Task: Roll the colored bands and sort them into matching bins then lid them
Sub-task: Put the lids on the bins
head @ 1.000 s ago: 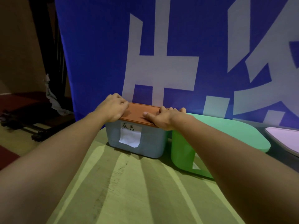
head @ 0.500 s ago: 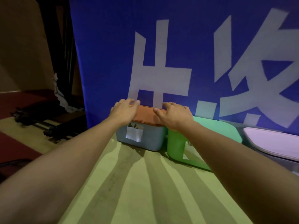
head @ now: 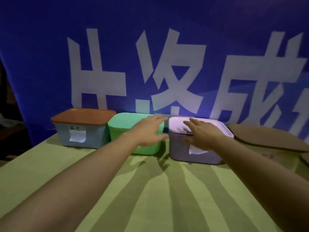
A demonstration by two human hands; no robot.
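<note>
Three bins stand in a row at the table's far edge. The blue-grey bin on the left wears an orange lid and a paper label. The green bin in the middle has a green lid. The purple-grey bin on the right carries a pink lid that sits slightly raised at its front. My left hand hovers with fingers spread over the green bin's right end, beside the pink lid. My right hand lies spread across the pink lid's front edge. No bands are visible.
A brown lid lies on another container at the far right. A blue banner with large white characters hangs right behind the bins. The green tablecloth stretches toward me.
Both hands have left the orange lid and moved right to the pink-lidded bin. The view has swung right, bringing all three bins into sight.
</note>
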